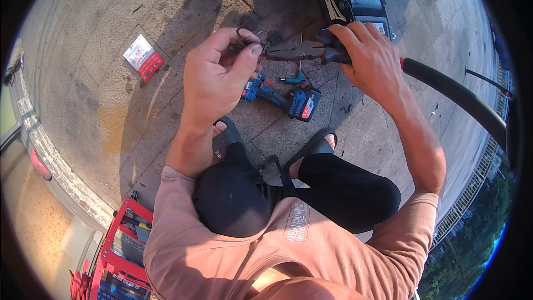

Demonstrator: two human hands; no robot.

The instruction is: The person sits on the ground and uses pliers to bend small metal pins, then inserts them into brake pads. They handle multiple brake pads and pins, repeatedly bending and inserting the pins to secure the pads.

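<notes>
While your right hand point(371, 60) has its fingers wrapped around the dark handles of the pliers point(295, 51), your left hand point(214, 80) pinches a small dark curved piece point(239, 34) between thumb and fingers, right by the tool's nose; whether the jaws bite on it, I cannot tell. You hold both above the paving point(91, 47). Below them lie a blue cordless power tool point(273, 96) and a teal-handled tool point(297, 78), with a red-and-white packet point(143, 58) to your left.
</notes>
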